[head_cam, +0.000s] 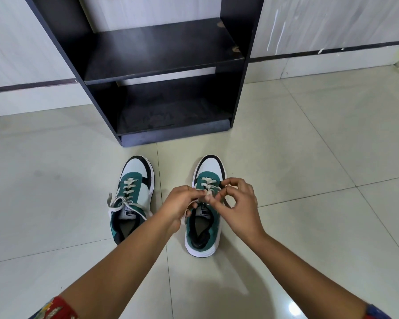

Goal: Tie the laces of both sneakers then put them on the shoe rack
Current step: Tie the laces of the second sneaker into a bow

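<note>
Right green-and-white low-top sneaker with black toe trim (204,229) stands upright on the pale glossy floor tiles (309,157), toe pointing at the rack, heel toward the camera. Its off-white flat laces (208,183) are crossed through the eyelets; the loose ends are gathered over the tongue between both hands, knot state hidden by fingers. Matching left green-and-white sneaker (132,199) sits just beside it, parallel, not touching; its own laces (122,201) look looped in a bow that droops over the collar and off the outer side.

Black wooden open shoe rack (161,56) stands just beyond the toes, against the light wall (21,42), both shelves bare, chipped edge on the upper shelf's right. Nothing lies between sneakers and rack.

Left hand (179,207) is curled, fingertips pinching lace above the right sneaker's tongue. Right hand (238,203) is half-curled, thumb and forefinger pinching the lace, other fingers arched loose. Left forearm crosses over the left sneaker's heel, hiding part of it. Patterned red sleeve edge (55,308) at bottom left.
</note>
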